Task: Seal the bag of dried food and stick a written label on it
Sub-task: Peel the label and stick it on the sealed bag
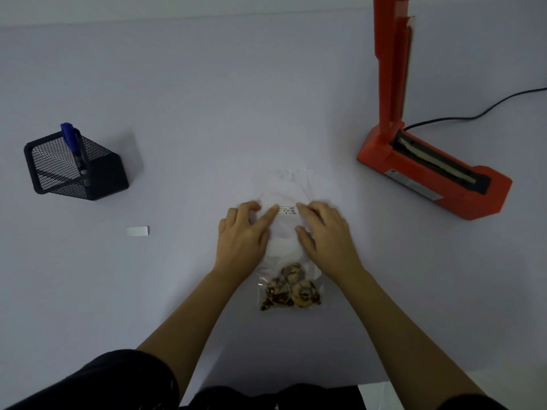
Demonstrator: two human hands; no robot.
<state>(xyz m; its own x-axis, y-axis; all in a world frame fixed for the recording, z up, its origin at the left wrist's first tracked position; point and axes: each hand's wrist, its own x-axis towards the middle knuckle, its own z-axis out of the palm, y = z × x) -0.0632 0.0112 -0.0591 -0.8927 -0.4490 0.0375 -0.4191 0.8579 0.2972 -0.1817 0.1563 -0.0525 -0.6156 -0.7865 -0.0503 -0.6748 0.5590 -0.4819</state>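
We've got the clear bag [288, 232] flat on the surface [177, 113], dried food [290, 290] bunched at the near end, and the written label [287, 210] lying crosswise on the upper part. Our left hand [241, 235] points its forefinger at the label's left end, our right hand [324, 232] sits at its right end; both grips are spread and pressing flat, pinching nothing. The label's long axis runs hand to hand, so we'd smooth outward along it.
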